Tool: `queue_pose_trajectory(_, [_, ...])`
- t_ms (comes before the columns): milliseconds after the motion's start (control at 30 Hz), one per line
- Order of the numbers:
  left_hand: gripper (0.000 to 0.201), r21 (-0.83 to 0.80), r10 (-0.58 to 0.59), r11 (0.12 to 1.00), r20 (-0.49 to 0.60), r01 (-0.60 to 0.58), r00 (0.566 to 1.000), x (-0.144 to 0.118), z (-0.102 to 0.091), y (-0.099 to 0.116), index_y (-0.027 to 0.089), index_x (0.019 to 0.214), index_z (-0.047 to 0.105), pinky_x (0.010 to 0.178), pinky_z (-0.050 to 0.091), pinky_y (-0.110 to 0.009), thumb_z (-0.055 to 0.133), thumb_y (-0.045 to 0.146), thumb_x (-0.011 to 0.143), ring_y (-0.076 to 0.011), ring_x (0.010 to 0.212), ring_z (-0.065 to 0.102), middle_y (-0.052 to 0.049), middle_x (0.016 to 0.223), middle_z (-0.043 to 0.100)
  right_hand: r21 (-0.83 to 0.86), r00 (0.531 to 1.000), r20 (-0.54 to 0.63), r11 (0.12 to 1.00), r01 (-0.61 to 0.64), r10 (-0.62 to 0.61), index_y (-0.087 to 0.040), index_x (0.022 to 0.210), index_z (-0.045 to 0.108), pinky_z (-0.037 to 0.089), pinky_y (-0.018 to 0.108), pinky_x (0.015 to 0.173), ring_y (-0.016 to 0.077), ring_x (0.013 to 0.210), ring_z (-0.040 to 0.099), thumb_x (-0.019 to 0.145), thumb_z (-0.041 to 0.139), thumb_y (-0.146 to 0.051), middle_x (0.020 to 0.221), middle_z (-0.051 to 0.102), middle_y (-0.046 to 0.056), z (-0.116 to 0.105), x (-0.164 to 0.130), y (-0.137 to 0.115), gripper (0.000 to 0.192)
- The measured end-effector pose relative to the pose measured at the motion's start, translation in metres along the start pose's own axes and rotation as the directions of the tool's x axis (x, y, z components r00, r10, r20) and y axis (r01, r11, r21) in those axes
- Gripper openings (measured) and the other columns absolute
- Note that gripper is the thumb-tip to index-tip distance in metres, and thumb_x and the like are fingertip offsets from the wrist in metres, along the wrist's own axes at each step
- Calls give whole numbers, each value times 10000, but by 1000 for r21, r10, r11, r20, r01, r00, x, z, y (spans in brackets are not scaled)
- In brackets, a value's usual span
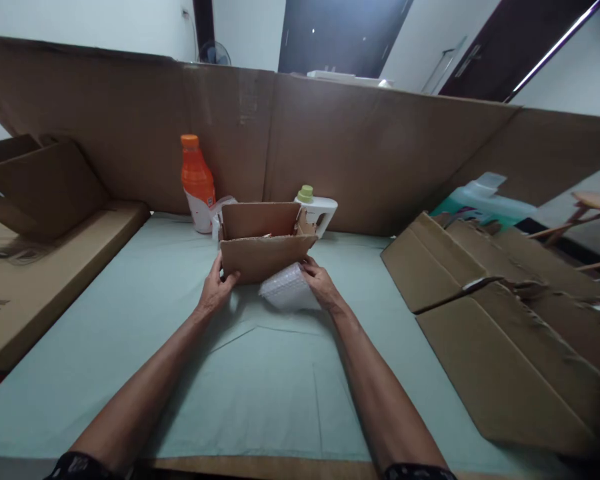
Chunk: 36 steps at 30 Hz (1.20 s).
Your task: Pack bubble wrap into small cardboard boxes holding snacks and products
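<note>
A small open cardboard box (260, 250) stands on the pale green table cover (260, 387) in the middle. My left hand (215, 288) grips the box's near left corner. My right hand (321, 281) touches the box's near right corner and rests on a piece of clear bubble wrap (287, 288) lying against the box front. Behind the box stand an orange bottle (197, 181) and a white bottle with a green cap (316, 210).
A tall cardboard wall (360, 160) closes the back of the table. Flattened cardboard (510, 327) lies at the right and more cardboard boxes (40, 247) at the left. A clear plastic container (485, 197) sits at the far right.
</note>
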<state>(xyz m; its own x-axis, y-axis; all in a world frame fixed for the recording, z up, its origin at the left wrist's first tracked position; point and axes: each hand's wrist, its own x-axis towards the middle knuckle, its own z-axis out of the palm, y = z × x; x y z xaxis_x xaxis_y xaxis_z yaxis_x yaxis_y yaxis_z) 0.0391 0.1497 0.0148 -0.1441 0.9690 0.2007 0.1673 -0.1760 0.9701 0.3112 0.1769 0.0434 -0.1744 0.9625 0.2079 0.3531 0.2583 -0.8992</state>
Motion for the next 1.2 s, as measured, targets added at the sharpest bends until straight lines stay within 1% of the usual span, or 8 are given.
queue_pose_trajectory(233, [643,29,-25,999,4,25,1000,6,-19,4,205,1379,544,998,495,-417,622,355,759,-288,1153,605,-76,1190,683,-143,999,-50,990,-11,4,-184,831,768,445,368,1060,257,1297,557,897,593,-472,1354,629,126,6,-47,-17,343])
queue_pose_trajectory(400, [724,59,1,998,-128,7,992,-53,-16,26,202,1460,446,1094,415,-478,669,397,799,-311,1295,535,-148,1418,553,-306,989,-145,952,-29,-16,-190,924,762,470,387,943,251,1059,662,938,519,-351,1144,726,126,20,-85,-49,292])
queue_pose_trajectory(500, [659,89,71,993,29,-73,997,-102,-3,42,210,1367,556,1095,421,-473,717,410,760,-310,1265,560,-130,1387,581,-383,998,-31,923,31,-47,-224,916,768,436,372,918,233,937,689,914,578,-288,969,779,70,40,-103,-75,200])
queue_pose_trajectory(600, [463,104,-59,994,217,37,974,-127,6,50,194,1180,680,983,496,-387,643,308,732,-284,1165,609,-105,1251,661,-503,978,182,845,181,-101,-228,930,769,404,365,922,223,928,691,889,597,-199,947,791,52,48,-109,-100,180])
queue_pose_trajectory(767, [251,106,-263,965,467,242,844,-120,-18,50,168,756,718,549,434,-237,490,241,683,-147,578,562,1,642,648,-635,953,296,733,246,-63,-247,926,765,401,352,906,211,911,687,805,564,-90,926,793,16,17,-106,-107,283])
queue_pose_trajectory(967, [169,113,-390,897,657,427,645,-84,-57,52,185,671,737,543,475,-255,610,263,592,-162,545,592,-2,616,691,-746,996,-76,665,-22,-53,-195,944,730,431,433,903,288,1003,674,837,521,-132,1060,762,111,-25,-124,-99,244])
queue_pose_trajectory(1100, [183,161,-468,835,710,527,525,-67,-58,54,195,711,770,545,518,-312,663,277,587,-201,525,628,-39,629,722,-638,969,-15,748,181,-248,-224,1174,689,411,496,1042,317,1230,596,915,587,-364,1336,662,126,16,-164,-129,312])
queue_pose_trajectory(1200, [232,214,-486,822,745,527,456,-64,-53,55,208,764,788,583,531,-315,649,249,584,-214,576,658,-47,682,748,-603,956,247,747,280,-159,-178,1464,500,398,562,1085,398,1373,476,756,764,-547,1531,482,206,63,-187,-122,841])
